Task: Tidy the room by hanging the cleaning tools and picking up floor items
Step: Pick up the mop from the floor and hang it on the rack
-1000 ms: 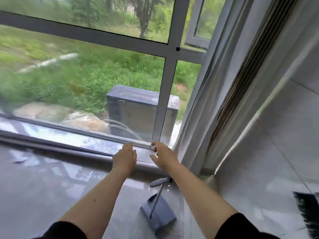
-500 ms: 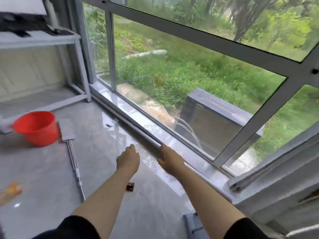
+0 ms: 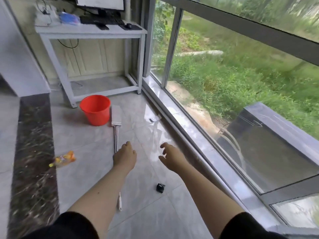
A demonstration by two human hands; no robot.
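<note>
Bucket red, contents unseen by us; mop beside it, handle reaching our left hand; right hand near; both loose, empty.

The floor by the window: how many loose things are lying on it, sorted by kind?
Cleaning tools: 2, the flat mop and the red bucket.
Wrappers or litter: 2, the orange packet and a small silvery scrap near the window track.
Small black object: 1, too small to identify.
Total: 5.
</note>
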